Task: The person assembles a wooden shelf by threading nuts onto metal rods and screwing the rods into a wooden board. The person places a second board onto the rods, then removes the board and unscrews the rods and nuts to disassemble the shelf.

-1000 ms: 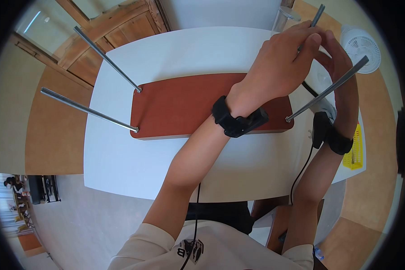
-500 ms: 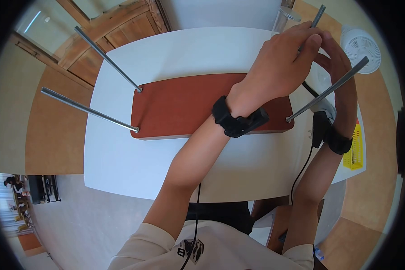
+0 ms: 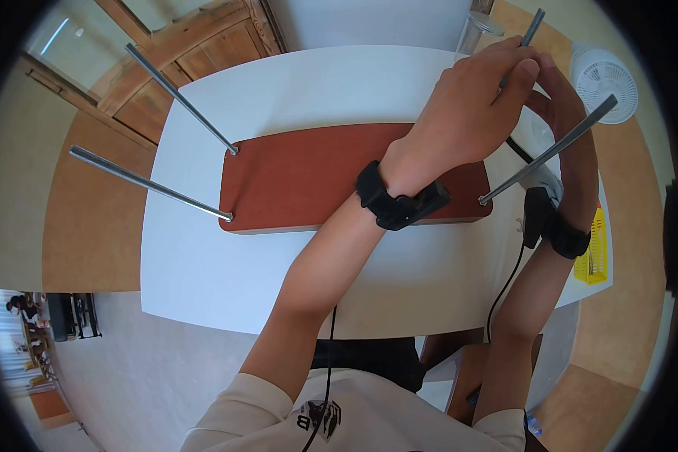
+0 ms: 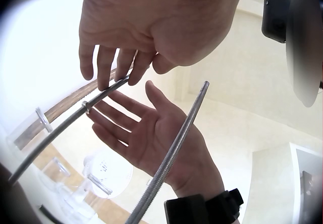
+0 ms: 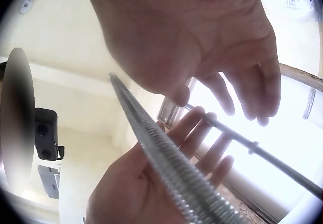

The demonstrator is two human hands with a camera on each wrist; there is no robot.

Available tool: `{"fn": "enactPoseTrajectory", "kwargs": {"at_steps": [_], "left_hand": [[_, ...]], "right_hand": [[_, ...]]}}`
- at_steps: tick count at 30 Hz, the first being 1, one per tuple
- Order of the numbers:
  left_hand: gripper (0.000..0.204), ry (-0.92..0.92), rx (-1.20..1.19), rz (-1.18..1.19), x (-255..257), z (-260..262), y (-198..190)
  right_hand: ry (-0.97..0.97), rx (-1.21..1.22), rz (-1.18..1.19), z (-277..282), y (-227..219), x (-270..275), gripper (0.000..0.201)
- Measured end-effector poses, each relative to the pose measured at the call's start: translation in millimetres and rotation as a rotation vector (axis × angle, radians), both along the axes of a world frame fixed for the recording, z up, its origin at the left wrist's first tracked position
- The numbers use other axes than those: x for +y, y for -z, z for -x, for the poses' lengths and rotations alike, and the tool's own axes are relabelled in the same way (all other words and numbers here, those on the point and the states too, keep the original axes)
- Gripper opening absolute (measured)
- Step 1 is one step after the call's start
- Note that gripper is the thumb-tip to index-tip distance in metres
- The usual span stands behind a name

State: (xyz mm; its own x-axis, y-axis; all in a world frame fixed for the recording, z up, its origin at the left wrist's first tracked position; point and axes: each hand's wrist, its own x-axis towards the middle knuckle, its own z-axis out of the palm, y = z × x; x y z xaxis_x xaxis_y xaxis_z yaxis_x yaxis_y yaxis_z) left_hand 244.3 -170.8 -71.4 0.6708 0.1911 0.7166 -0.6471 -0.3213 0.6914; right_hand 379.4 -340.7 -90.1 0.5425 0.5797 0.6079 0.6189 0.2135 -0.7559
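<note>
A red-brown board [image 3: 301, 177] lies on the white table with several upright metal rods at its corners. My left hand [image 3: 467, 109] reaches over its right end to the back right rod [image 3: 533, 29]; its extended, slightly bent fingertips touch that rod in the right wrist view, the thumb off it. Opposite, my right hand [image 3: 578, 143] has its fingers extended, a fingertip against the rod beside a small metal ring or nut [image 4: 86, 105] in the left wrist view. The front right threaded rod [image 3: 554, 151] stands between the camera and my right palm.
The left rods [image 3: 151, 183] rise from the board's other end. A yellow basket [image 3: 591, 252] sits at the table's right edge, a white fan [image 3: 604, 81] and a clear container [image 3: 478, 32] are beyond the hands. A black cable [image 3: 505, 290] hangs from the right wrist.
My right hand has shifted slightly left, its fingertips now closer to my left hand. The left hand, board and rods look unchanged.
</note>
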Motion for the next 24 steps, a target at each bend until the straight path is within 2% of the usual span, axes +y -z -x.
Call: {"fn": "enactPoseTrajectory", "kwargs": {"at_steps": [4, 6, 7, 9, 10, 12, 13, 15, 16, 18, 19, 20, 22, 24], "left_hand": [[0.028, 0.019, -0.027, 0.006, -0.1, -0.7, 1.5], [0.028, 0.021, -0.045, 0.007, 0.3, -1.2, 2.3], [0.027, 0.013, -0.053, 0.002, 0.4, -0.8, 2.5], [0.027, 0.006, -0.061, -0.003, 0.0, -0.4, 2.2], [0.027, 0.003, -0.04, 0.006, -0.5, -0.1, 2.2], [0.027, 0.002, -0.018, 0.015, -0.8, -0.4, 1.9], [0.027, 0.017, -0.024, 0.021, -0.4, -0.5, 1.4], [0.027, 0.031, -0.03, 0.027, 0.1, -0.6, 0.6], [0.027, 0.041, -0.026, 0.03, 0.3, -0.2, 0.6], [0.028, 0.052, -0.022, 0.034, -0.2, -3.0, 3.5], [0.028, -0.022, -0.086, -0.012, -1.2, -7.5, 7.9], [0.028, -0.095, -0.152, -0.06, -2.1, -7.3, 5.7], [0.029, -0.038, -0.083, -0.029, -0.4, -3.1, 3.3], [0.029, 0.019, -0.015, 0.003, -0.1, -0.8, 0.8]], "right_hand": [[0.097, 0.114, 0.095, 3.4, -22.2, -2.8, 0.057], [0.25, 0.293, 0.15, 0.5, -25.0, -4.6, 0.058], [0.25, 0.294, 0.15, 1.6, -24.2, -3.8, 0.058], [0.121, 0.153, 0.1, 8.1, -23.6, 2.3, 0.061], [0.121, 0.153, 0.099, 9.0, -20.0, 3.9, 0.061], [0.079, -0.093, 0.043, 10.5, -11.6, 5.9, 0.061], [0.079, -0.093, 0.043, 11.1, -12.5, 3.8, 0.061], [0.198, -0.023, 0.226, 12.7, -17.5, -0.9, 0.062], [0.196, -0.023, 0.226, 7.1, -17.6, -3.6, 0.062], [0.178, 0.29, 0.166, -1.5, -21.5, -6.5, 0.059], [0.178, 0.291, 0.167, -1.9, -19.7, -7.5, 0.059], [0.167, 0.256, 0.145, 8.6, -23.3, -1.2, 0.058], [0.156, 0.222, 0.123, 12.2, -20.4, 2.1, 0.058], [0.065, -0.083, 0.034, 7.4, -7.5, 1.7, 0.057]]}}
